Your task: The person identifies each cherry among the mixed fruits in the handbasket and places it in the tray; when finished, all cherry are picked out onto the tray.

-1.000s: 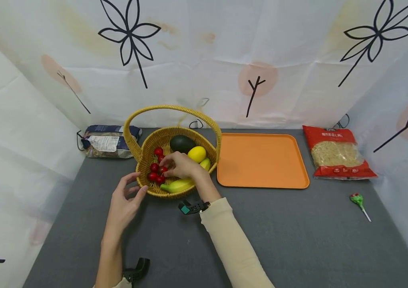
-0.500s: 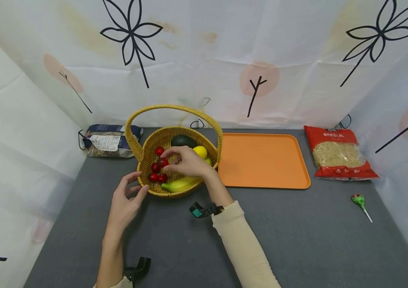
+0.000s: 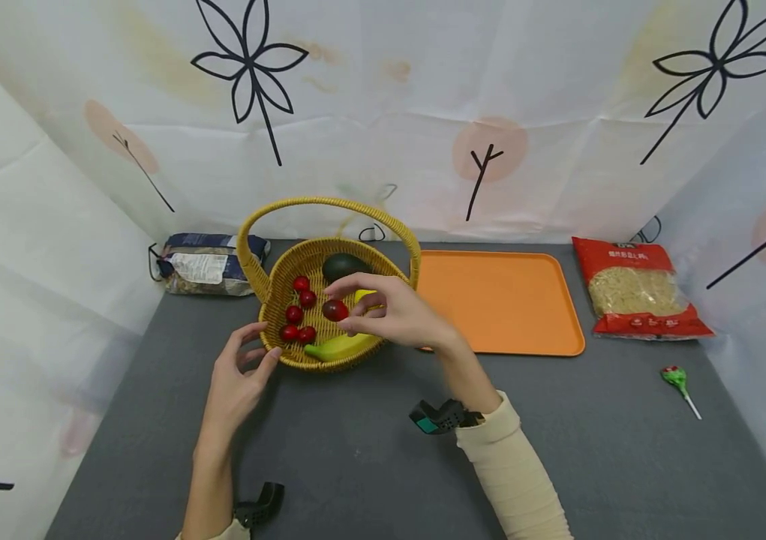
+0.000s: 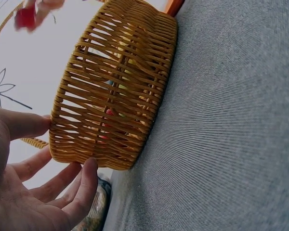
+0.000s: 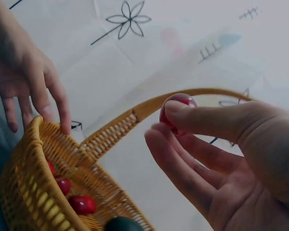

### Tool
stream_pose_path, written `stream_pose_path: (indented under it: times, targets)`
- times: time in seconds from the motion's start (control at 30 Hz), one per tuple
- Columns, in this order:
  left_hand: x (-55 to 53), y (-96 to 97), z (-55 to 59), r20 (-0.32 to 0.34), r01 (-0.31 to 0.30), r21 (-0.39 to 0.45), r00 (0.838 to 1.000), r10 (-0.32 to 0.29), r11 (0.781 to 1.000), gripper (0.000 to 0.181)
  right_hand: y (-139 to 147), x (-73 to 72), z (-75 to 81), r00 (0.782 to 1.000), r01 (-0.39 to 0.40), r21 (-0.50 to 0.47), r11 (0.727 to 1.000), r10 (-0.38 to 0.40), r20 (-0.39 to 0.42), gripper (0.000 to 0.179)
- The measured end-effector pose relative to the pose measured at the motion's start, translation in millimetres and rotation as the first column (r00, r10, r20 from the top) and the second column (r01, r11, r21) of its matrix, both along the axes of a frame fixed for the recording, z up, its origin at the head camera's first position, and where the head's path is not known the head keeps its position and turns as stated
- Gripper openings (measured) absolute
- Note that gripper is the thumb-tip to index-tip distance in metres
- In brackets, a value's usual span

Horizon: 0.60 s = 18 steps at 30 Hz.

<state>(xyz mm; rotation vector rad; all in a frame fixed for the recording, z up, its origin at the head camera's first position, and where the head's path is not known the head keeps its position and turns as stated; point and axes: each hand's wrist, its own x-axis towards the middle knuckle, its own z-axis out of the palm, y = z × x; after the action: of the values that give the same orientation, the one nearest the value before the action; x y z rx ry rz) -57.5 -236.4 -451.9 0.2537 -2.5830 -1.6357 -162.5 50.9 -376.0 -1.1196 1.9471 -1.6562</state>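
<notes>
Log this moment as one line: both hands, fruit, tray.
right hand: pinching red fruit above basket | left hand: touching basket rim | in basket: banana, other red fruits | orange tray: beside basket

In the middle of the head view, the right hand (image 3: 399, 311) hides most of the smooth yellow round fruit (image 3: 364, 295) inside the woven yellow basket (image 3: 301, 365). At the right side, the letters on the red plastic bag (image 3: 626, 255) are too small to read. At the upper left of the left wrist view, the shiny round red fruit (image 4: 25, 18) is blurred. The bottom edge of the right wrist view cuts the dark green fruit (image 5: 123, 224).
</notes>
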Motion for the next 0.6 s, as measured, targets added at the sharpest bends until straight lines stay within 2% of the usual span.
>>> stream_pose_path:
  times: [0.17, 0.3, 0.37, 0.47, 0.6]
  targets:
    - [0.3, 0.3, 0.7, 0.008, -0.001, -0.009, 1.0, 0.001, 1.0, 0.054, 37.2, 11.2, 11.1, 0.998, -0.04, -0.024, 0.999, 0.038, -0.056, 0.039]
    - [0.7, 1.0, 1.0, 0.006, 0.003, 0.001, 1.0, -0.003, 1.0, 0.054, 71.3, 15.0, 17.6, 0.993, 0.005, -0.043, 0.999, -0.01, -0.117, 0.038]
    - [0.7, 1.3, 1.0, 0.002, 0.002, 0.002, 1.0, -0.002, 1.0, 0.053, 86.6, 14.2, 19.2, 0.986, 0.069, -0.038, 0.997, -0.074, -0.151, 0.036]
    - [0.9, 1.3, 0.8, -0.005, -0.002, -0.01, 1.0, 0.002, 1.0, 0.052, 105.9, 6.3, 15.4, 0.962, 0.186, -0.013, 0.983, -0.185, -0.2, 0.031]
    - [0.5, 1.1, 0.8, -0.006, -0.003, -0.023, 1.0, 0.003, 1.0, 0.052, 120.6, -13.6, 0.0, 0.911, 0.358, 0.071, 0.931, -0.331, -0.247, 0.027]
